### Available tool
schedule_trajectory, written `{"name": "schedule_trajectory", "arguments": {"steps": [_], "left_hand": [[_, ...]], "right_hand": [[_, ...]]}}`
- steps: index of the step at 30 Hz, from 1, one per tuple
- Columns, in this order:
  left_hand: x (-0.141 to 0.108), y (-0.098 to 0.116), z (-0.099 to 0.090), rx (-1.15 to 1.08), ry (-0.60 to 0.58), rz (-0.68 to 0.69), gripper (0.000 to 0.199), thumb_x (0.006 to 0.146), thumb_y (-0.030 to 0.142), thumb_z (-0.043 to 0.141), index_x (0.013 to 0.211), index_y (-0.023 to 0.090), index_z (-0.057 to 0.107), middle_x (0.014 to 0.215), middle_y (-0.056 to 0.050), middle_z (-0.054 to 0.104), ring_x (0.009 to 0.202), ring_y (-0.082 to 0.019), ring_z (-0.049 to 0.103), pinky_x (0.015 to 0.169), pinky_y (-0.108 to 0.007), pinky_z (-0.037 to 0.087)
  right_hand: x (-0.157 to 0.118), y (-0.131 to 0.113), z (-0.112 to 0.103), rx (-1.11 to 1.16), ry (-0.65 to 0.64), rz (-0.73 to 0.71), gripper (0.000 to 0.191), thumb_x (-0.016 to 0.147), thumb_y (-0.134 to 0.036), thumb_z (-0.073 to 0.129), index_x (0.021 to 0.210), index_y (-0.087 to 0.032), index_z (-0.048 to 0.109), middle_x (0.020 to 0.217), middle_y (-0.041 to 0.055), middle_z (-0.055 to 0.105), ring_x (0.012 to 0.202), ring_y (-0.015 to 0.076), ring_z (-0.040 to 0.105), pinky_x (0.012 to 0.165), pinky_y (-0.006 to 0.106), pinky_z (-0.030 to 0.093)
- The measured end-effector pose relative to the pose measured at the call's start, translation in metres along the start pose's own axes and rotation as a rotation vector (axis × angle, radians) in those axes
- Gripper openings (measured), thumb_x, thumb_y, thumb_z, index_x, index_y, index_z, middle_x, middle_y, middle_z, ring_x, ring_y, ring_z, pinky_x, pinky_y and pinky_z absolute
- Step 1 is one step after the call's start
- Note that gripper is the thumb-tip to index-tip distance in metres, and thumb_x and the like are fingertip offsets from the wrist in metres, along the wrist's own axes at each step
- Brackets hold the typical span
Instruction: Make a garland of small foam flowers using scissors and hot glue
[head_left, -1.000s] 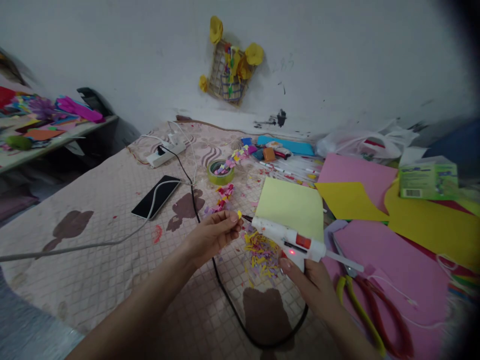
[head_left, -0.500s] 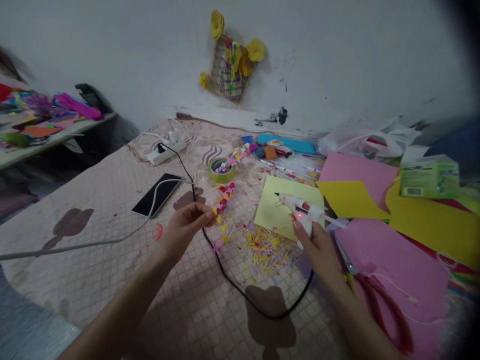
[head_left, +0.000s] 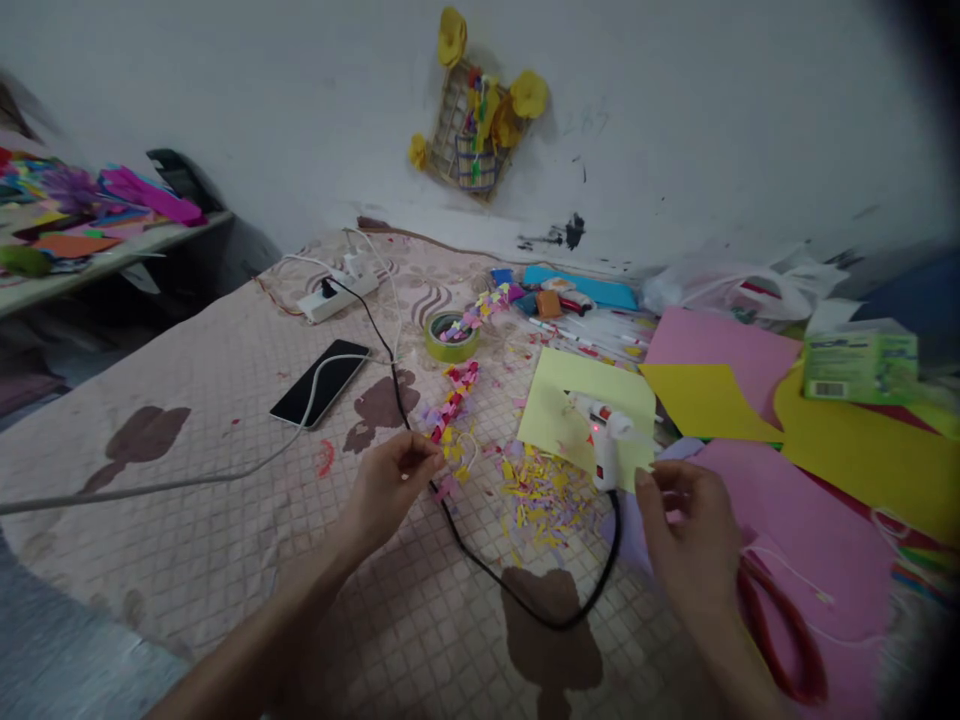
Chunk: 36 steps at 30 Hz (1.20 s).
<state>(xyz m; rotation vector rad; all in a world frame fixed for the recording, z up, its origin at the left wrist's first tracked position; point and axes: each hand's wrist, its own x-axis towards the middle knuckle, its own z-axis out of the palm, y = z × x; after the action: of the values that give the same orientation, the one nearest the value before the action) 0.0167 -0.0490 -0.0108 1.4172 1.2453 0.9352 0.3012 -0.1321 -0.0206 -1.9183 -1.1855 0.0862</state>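
Note:
My left hand [head_left: 394, 485] is closed in a pinch beside a garland of small pink, red, lilac and yellow paper pieces [head_left: 454, 400]. Whatever sits between its fingertips is too small or hidden to make out. On a pale yellow sheet [head_left: 551, 400] rests a white glue gun [head_left: 604, 450] with a red light showing and a black cord [head_left: 517, 590] running from its handle. Just right of the handle, my right hand [head_left: 694, 530] is open, fingers bent and apart from the gun. Shredded paper bits [head_left: 544, 495] lie between the hands.
A phone [head_left: 321, 384] and power strip [head_left: 337, 297] lie left, crossed by cables. Green tape [head_left: 450, 337] stands behind the garland. Pink paper [head_left: 802, 540], yellow sheets [head_left: 862, 440], red-handled scissors [head_left: 787, 630] and a green packet [head_left: 861, 362] crowd the right.
My right hand has let go of the glue gun and drawn back to the right; the gun now lies on the yellow sheet. My left hand has moved slightly down along the garland.

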Motion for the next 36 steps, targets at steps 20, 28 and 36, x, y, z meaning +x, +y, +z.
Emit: {"name": "schedule_trajectory", "arguments": {"steps": [20, 28, 36], "left_hand": [[-0.004, -0.015, 0.008, -0.145, 0.030, -0.045, 0.013, 0.074, 0.027, 0.065, 0.079, 0.015, 0.061, 0.075, -0.003, 0.065, 0.072, -0.015, 0.063, 0.069, -0.027, 0.049], [-0.003, -0.015, 0.006, -0.157, 0.006, -0.039, 0.014, 0.073, 0.027, 0.066, 0.077, 0.015, 0.060, 0.073, -0.001, 0.063, 0.069, -0.012, 0.059, 0.067, -0.023, 0.047], [-0.005, -0.012, -0.002, -0.309, 0.029, -0.142, 0.022, 0.069, 0.032, 0.071, 0.075, 0.014, 0.060, 0.073, 0.000, 0.063, 0.070, -0.012, 0.060, 0.072, -0.027, 0.051]], "right_hand": [[0.019, -0.090, 0.101, -0.045, -0.758, -0.664, 0.009, 0.083, -0.010, 0.053, 0.082, -0.017, 0.058, 0.084, 0.0045, 0.057, 0.084, 0.0187, 0.052, 0.075, 0.030, 0.041], [0.004, -0.083, 0.084, -0.127, -0.789, -0.801, 0.017, 0.081, -0.007, 0.052, 0.092, -0.018, 0.058, 0.091, 0.0051, 0.055, 0.089, 0.0210, 0.051, 0.074, 0.033, 0.045], [-0.017, -0.090, 0.087, -0.086, -0.745, -0.933, 0.017, 0.080, -0.005, 0.051, 0.091, -0.017, 0.057, 0.096, 0.0080, 0.052, 0.094, 0.0229, 0.046, 0.082, 0.038, 0.045]]}}
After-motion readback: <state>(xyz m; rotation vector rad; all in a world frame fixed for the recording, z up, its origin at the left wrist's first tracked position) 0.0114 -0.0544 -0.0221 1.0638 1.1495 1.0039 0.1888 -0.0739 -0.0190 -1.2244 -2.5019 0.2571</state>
